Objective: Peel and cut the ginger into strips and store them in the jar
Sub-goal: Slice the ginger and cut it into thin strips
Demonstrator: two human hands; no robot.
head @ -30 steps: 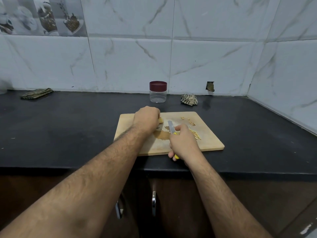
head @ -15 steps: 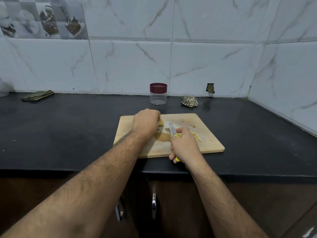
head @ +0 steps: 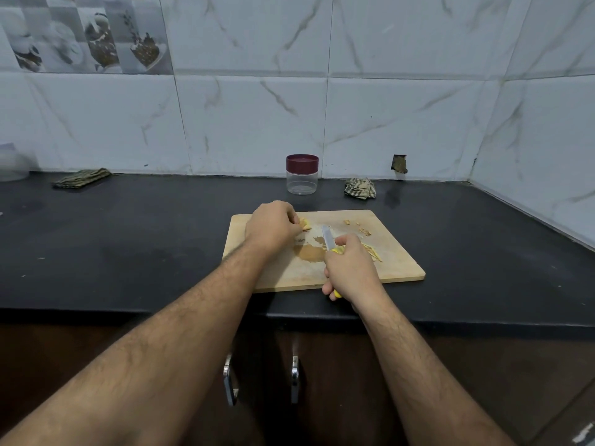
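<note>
The bench (head: pixel 128 236) is matt black, and on it lies a pale tan wooden cutting board (head: pixel 396 268) with a darker brown stain (head: pixel 310 252) near its middle, pale yellow ginger (head: pixel 305 224) at the left hand's (head: pixel 269 228) fingertips and yellow strips (head: pixel 373 252) at 3 o'clock of the right hand (head: pixel 352 268). The knife (head: pixel 327 238) has a silver blade and a bright yellow handle. At 12 o'clock of the board stands a clear jar (head: pixel 302 183) with a maroon lid (head: pixel 302 163), before white wall tiles (head: pixel 257 123) veined in grey-brown; a striped olive cloth (head: pixel 82 178) lies at 10 o'clock.
</note>
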